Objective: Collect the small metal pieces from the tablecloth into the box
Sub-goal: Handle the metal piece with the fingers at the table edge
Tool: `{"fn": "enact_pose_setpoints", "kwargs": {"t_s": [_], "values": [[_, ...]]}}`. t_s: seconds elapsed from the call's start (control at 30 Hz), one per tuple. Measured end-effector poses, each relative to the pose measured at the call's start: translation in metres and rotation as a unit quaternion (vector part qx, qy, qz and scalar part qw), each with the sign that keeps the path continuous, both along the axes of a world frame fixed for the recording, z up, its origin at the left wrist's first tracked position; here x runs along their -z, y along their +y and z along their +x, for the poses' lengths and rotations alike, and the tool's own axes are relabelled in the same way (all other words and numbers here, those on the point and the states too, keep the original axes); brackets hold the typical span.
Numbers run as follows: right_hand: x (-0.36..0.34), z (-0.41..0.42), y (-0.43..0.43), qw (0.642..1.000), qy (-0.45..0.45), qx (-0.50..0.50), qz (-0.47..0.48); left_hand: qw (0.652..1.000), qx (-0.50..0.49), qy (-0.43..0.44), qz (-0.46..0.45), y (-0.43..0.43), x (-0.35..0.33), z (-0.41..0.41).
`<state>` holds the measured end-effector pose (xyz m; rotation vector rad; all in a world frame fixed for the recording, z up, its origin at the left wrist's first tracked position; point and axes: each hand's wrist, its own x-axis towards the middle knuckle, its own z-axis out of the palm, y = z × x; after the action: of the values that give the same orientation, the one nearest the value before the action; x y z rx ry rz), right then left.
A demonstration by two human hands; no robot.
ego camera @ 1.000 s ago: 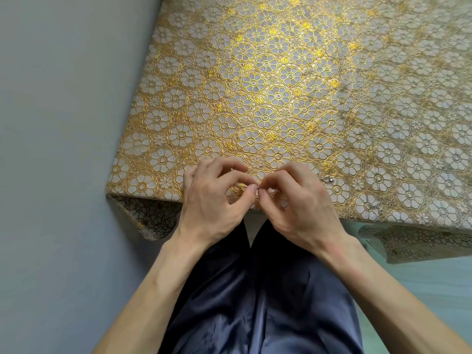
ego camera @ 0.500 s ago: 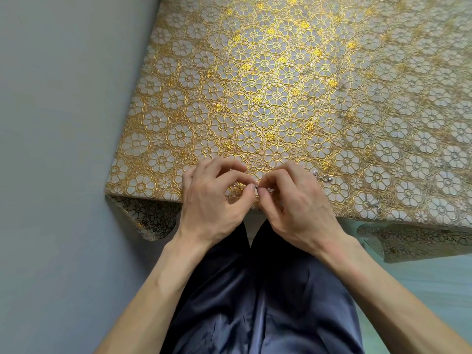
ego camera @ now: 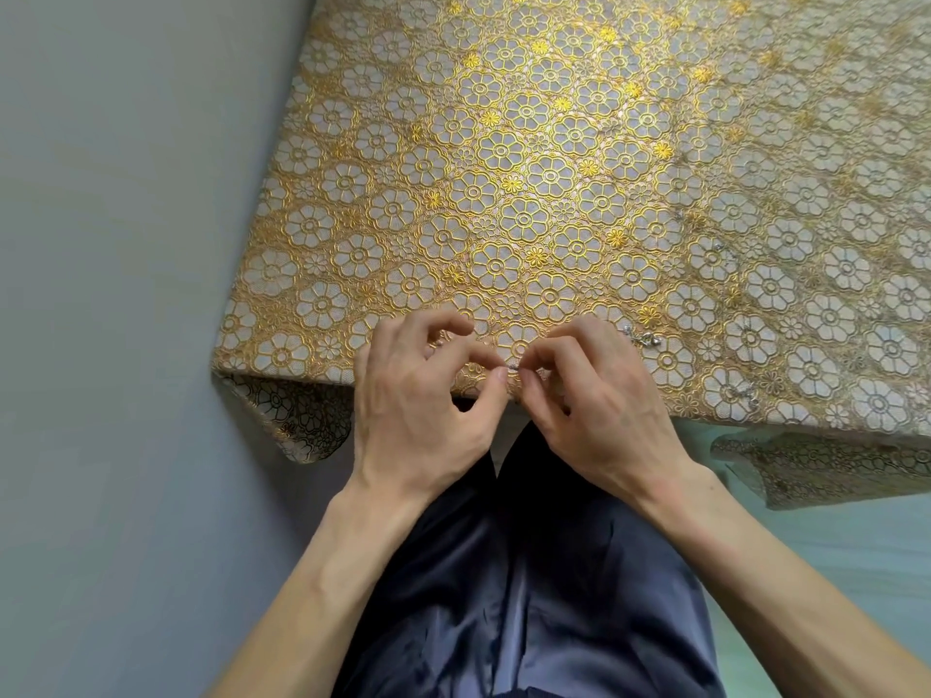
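Both hands meet at the near edge of the gold flower-patterned tablecloth [ego camera: 529, 158]. My right hand [ego camera: 599, 400] pinches a tiny silver metal piece [ego camera: 514, 367] between thumb and forefinger. My left hand [ego camera: 423, 405] has its fingers curled, the thumb and forefinger tips right beside that piece; whether they grip it I cannot tell. More small metal pieces lie on the cloth: a little cluster [ego camera: 642, 339] just right of my right hand and another piece [ego camera: 745, 392] near the front edge. No box is in view.
A grey wall [ego camera: 126, 294] runs along the table's left side. The cloth hangs over the near edge at the left corner [ego camera: 297, 420] and at the right [ego camera: 826, 460]. My dark trousers [ego camera: 529, 571] fill the space below the table edge.
My hands have parted slightly, and my left hand's fingers have loosened and spread. The small piece now shows between the fingertips.
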<state>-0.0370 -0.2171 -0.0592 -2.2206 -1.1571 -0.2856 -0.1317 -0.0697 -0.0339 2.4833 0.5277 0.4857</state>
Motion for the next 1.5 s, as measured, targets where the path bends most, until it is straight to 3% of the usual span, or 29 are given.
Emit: {"fn": "enact_pose_setpoints", "kwargs": {"t_s": [0.2,0.4,0.67,1.5], "values": [[0.006,-0.007,-0.005,0.999,-0.031,0.003,0.023,0.998,-0.038,0.045,-0.007,-0.009,-0.002,-0.004],[0.014,-0.010,-0.009,0.999,-0.032,0.007,0.034,0.985,-0.062,0.115,-0.113,-0.019,-0.013,-0.008],[0.014,-0.012,-0.009,0.998,-0.033,-0.005,0.048,0.968,-0.068,0.129,-0.202,-0.017,-0.019,-0.002],[0.001,-0.016,-0.013,0.999,0.031,0.000,0.015,0.989,-0.012,0.085,-0.124,-0.021,-0.003,-0.012]]}}
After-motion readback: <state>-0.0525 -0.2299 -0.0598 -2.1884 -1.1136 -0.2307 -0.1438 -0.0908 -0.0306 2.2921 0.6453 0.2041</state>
